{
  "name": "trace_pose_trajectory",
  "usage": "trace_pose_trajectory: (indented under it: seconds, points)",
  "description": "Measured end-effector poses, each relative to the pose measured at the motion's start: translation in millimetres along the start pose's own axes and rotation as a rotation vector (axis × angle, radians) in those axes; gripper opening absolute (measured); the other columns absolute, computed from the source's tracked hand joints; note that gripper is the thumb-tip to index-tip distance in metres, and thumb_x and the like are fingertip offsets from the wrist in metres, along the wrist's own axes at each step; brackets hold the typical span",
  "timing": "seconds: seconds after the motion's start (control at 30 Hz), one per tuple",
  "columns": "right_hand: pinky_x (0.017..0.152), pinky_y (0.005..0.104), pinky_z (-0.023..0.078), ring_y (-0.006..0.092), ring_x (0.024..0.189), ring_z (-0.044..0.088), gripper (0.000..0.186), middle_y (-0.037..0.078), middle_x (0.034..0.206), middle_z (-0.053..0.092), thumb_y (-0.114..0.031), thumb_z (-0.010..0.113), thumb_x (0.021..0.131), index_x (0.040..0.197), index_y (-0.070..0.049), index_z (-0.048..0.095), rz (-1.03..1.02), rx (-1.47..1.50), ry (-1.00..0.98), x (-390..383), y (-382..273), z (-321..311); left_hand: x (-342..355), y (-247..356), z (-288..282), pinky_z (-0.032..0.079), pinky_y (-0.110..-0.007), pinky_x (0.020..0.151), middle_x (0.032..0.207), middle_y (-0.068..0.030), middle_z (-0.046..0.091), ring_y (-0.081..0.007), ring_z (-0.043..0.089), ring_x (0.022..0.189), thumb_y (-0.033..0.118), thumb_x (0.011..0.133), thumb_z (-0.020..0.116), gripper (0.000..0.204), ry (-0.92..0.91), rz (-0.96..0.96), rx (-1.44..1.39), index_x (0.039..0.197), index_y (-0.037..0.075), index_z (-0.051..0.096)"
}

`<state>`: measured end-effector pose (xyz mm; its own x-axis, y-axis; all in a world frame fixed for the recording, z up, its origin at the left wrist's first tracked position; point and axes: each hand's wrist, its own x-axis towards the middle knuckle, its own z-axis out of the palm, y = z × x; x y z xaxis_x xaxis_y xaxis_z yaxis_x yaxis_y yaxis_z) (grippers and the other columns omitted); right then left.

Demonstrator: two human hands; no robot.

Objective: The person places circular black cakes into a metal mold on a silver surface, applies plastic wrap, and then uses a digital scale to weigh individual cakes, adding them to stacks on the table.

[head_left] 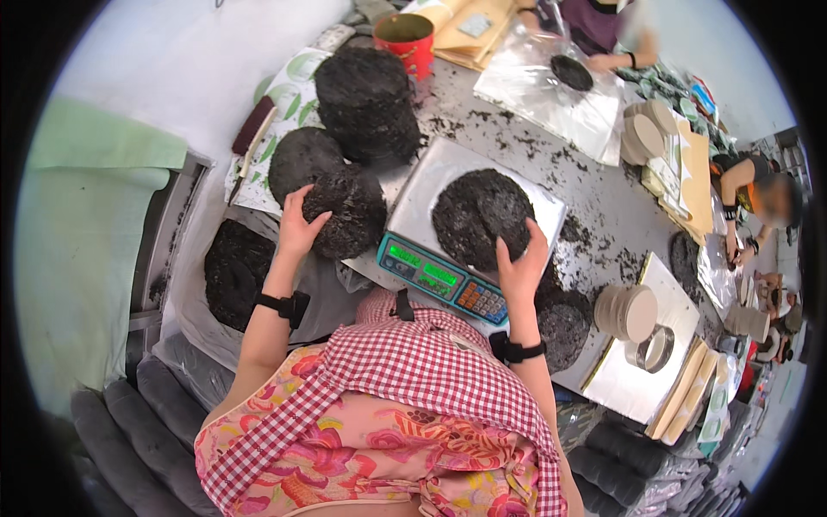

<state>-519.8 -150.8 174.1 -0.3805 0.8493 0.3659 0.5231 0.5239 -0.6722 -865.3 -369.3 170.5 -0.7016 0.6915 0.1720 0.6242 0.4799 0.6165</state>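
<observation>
A dark, round pressed tea cake [484, 215] lies on the steel pan of an electronic scale [439, 172] with a lit green display. My right hand [523, 261] is closed on its right edge, thumb on the top. My left hand [299, 226] grips the left edge of another dark tea cake [351, 211], left of the scale. That cake overlaps a flat one [301, 159] behind it. Farther back, several cakes form a tall stack [363, 99]. The undersides of both held cakes are hidden.
Loose dark leaves lie in a lined bin [237, 276] at left. A brush [253, 133] and red tin [405, 43] stand beyond. Right are more cakes [564, 327], pale round blocks [627, 312] and a metal ring [650, 346]. A co-worker's hand [610, 63] is across the table.
</observation>
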Motion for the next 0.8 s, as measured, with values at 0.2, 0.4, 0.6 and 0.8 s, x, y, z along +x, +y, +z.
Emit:
trace_pose_trajectory:
  seconds: [0.2,0.4,0.6,0.8]
  points:
    - [0.097,0.041,0.037,0.0345,0.111,0.048,0.047,0.019,0.116,0.052,-0.01,0.067,0.077,0.119,0.003,0.049,0.131,0.086,0.016,-21,57,-16,54,-22,-45,0.045,-0.038,0.09,0.121,-0.02,0.055,-0.0278,0.054,0.111,0.028,0.078,0.074,0.077,0.193,-0.387,-0.619,0.137,0.002,0.033]
    - [0.098,0.0415,0.036,0.0371,0.113,0.047,0.051,0.02,0.12,0.05,-0.013,0.067,0.075,0.12,0.001,0.048,0.002,-0.043,-0.084,-2,49,-14,77,-95,-12,0.041,-0.045,0.095,0.123,-0.0201,0.052,-0.0365,0.048,0.113,0.027,0.082,0.068,0.062,0.33,-0.259,0.32,0.134,0.006,0.042]
    - [0.108,0.0433,0.029,0.0367,0.126,0.04,0.066,0.021,0.131,0.045,-0.017,0.071,0.073,0.129,0.001,0.042,-0.253,-0.004,-0.205,11,-9,7,79,-48,-36,0.041,-0.038,0.094,0.119,-0.0157,0.056,-0.0295,0.052,0.11,0.026,0.085,0.068,0.044,0.511,-0.281,-0.199,0.116,-0.002,0.054]
    - [0.102,0.0378,0.037,0.0296,0.126,0.043,0.064,0.021,0.135,0.043,-0.013,0.061,0.088,0.14,0.001,0.027,0.405,1.095,-0.428,36,-13,33,92,4,-2,0.044,-0.031,0.084,0.11,-0.0097,0.058,-0.0161,0.054,0.097,0.02,0.088,0.064,0.039,0.328,-0.251,-0.786,0.116,-0.003,0.05]
